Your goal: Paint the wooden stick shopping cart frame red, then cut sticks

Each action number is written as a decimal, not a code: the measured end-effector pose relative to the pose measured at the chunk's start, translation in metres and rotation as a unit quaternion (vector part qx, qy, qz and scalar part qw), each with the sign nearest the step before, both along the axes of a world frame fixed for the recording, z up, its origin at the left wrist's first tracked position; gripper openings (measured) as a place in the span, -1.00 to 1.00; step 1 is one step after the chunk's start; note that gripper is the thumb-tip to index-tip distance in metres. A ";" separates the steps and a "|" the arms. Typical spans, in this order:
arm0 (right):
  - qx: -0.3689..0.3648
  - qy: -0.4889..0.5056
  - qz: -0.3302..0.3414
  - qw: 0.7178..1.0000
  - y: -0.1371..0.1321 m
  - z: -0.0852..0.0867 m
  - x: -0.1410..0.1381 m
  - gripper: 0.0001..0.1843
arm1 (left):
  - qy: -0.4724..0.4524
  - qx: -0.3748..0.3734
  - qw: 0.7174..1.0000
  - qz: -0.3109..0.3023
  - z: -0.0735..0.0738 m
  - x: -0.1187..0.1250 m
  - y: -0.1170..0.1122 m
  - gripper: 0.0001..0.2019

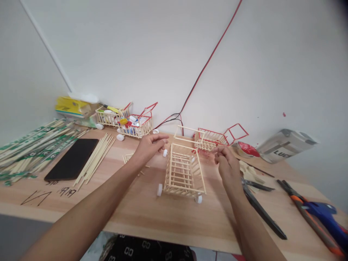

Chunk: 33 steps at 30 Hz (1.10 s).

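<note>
A small shopping cart built from pale wooden sticks stands on the table, with white round wheels and a stick handle frame at its far end. My left hand hovers by the cart's far left side, fingers loosely bent and apart, nothing visible in them. To the cart's right, my right hand is held up with curled fingers, thumb and forefinger apart; I see nothing held there. Neither hand appears to touch the cart. A similar cart with red-painted edges lies behind, near my right hand.
Two filled stick carts stand against the wall. At left lie wrapped chopsticks, a black phone and loose sticks. At right are a bowl of red paint, black-handled cutters, pliers and a blue tool.
</note>
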State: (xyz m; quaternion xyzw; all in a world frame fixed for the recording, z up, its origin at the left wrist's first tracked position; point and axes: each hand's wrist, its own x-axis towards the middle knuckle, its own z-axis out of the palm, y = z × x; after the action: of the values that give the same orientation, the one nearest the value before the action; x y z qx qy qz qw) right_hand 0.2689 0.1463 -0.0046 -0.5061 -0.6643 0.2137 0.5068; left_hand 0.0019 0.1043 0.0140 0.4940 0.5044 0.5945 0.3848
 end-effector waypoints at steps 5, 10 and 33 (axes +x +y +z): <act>-0.002 0.010 0.015 1.000 -0.002 0.002 -0.002 -0.74 | 0.001 0.005 1.000 -0.002 0.001 0.001 0.000 -0.68; 0.012 0.019 0.031 0.999 -0.002 0.003 -0.002 -0.75 | 0.016 0.002 1.000 -0.015 0.001 0.002 -0.001 -0.65; -0.032 -0.036 0.040 0.998 0.005 -0.009 0.000 -0.54 | 0.053 0.001 0.998 -0.023 -0.005 0.008 0.003 -0.64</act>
State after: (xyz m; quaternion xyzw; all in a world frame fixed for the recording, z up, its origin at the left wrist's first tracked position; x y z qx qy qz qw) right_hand 0.2685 0.1511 -0.0132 -0.5024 -0.6947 0.2362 0.4574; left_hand 0.0101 0.1068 0.0094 0.5369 0.5121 0.5586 0.3708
